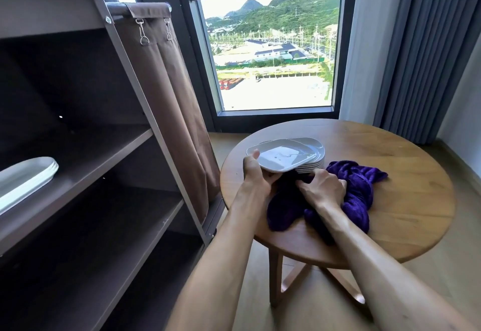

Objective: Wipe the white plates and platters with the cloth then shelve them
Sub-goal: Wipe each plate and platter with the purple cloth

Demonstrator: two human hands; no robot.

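Left hand point(256, 174) grips the near-left rim of the top plate point(282, 155), thumb over the edge, fingers curled beneath, the plate tilted up off the stack point(312, 165) just beyond it. Right hand point(324, 188), immediately right of the left hand and below the plate, bunches the purple cloth point(356, 190) on the tabletop point(390, 143). The cloth thus lies under and toward the person from the plate, nearest the right hand. Wiped platters point(26, 177) rest on the shelf point(86, 174) far left of both hands; both forearms extend forward.
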